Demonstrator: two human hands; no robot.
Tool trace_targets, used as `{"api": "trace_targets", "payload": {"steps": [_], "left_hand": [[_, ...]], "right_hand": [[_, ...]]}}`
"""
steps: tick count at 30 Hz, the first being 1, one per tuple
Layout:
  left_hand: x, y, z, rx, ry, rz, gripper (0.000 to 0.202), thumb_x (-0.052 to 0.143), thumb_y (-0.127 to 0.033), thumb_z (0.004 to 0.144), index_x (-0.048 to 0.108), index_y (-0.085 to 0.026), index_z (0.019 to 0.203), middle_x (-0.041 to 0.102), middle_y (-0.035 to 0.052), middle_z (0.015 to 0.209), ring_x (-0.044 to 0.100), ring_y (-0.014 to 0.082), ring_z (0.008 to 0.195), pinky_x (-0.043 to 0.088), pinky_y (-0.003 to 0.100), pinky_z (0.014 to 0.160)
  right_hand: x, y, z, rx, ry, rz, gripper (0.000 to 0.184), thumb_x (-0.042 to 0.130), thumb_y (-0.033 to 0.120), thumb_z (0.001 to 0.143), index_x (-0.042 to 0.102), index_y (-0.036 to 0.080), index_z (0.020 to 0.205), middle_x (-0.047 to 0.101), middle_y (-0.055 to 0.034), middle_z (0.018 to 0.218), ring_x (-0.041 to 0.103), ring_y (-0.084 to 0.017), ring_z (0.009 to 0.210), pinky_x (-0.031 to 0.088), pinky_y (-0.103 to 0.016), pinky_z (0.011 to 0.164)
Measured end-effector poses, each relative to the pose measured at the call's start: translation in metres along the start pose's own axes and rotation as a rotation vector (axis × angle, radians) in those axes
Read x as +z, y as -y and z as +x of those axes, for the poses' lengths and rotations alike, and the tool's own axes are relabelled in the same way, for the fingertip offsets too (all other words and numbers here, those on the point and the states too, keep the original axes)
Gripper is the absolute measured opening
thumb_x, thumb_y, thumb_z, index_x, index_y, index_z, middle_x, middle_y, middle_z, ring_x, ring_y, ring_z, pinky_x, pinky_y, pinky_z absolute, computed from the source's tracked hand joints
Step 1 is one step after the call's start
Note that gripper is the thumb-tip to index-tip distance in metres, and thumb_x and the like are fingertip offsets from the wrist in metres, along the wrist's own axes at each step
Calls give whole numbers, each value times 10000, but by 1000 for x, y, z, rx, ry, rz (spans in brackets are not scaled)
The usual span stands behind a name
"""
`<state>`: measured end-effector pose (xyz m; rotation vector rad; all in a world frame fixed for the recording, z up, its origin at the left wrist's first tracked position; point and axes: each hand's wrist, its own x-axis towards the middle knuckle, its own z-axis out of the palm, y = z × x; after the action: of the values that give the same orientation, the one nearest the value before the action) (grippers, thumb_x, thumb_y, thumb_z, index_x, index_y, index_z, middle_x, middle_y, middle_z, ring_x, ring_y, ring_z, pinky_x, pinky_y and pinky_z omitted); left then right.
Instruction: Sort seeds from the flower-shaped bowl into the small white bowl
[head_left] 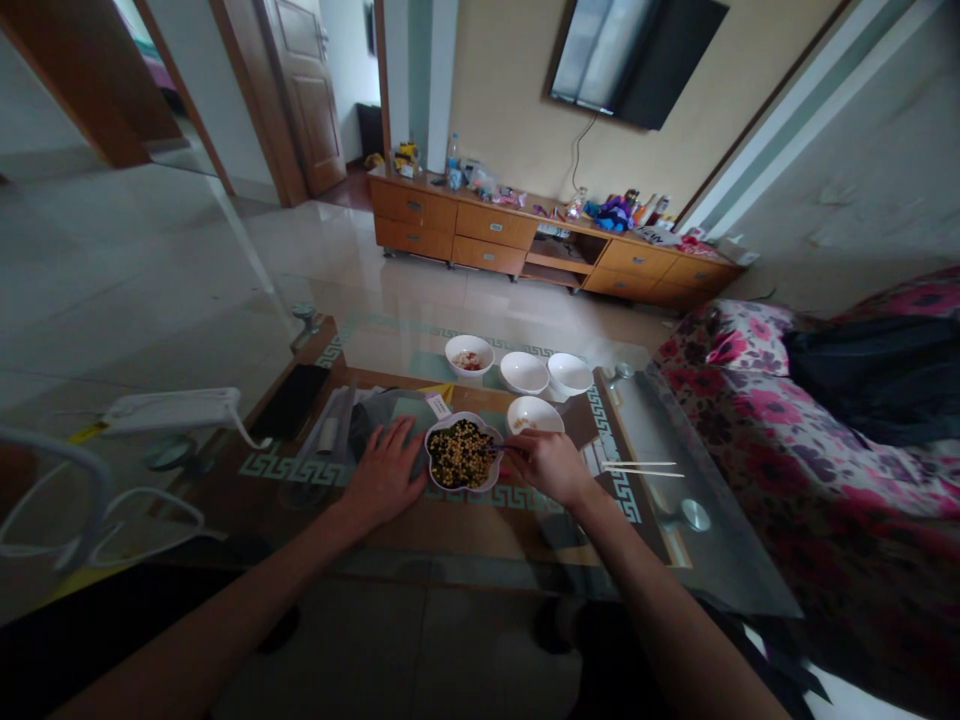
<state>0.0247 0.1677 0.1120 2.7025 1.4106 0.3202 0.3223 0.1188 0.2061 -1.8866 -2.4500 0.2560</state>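
A flower-shaped white bowl [460,455] full of mixed yellow and dark beans sits on the glass table [667,560] in front of me. My left hand [384,472] lies flat with fingers spread on the table, touching the bowl's left side. My right hand [546,464] is closed in a pinch at the bowl's right rim, holding a thin tool whose tip reaches over the beans; I cannot make out what it is. Just behind sits a small white bowl [534,413] with a few bits in it.
Three more white bowls [469,354] [523,372] [570,372] stand in a row further back. A pair of chopsticks [642,468] lies to the right. A white power strip [166,408] and a dark phone [289,400] lie at left. A floral sofa [810,450] borders the right.
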Motion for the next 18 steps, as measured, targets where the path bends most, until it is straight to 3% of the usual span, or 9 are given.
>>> {"api": "trace_targets", "payload": {"steps": [18], "left_hand": [[-2,-1,0,-4,29,6,546,548,-378,1017,613,-127,1498,460,245,1686,382,391,1599,314,630,1301]], "right_hand": [[7,-3,1,3,-15,-11,268,600,273,1098,839,239,1213,840,-81,1115,795,-234,963,565,-289,812]]}}
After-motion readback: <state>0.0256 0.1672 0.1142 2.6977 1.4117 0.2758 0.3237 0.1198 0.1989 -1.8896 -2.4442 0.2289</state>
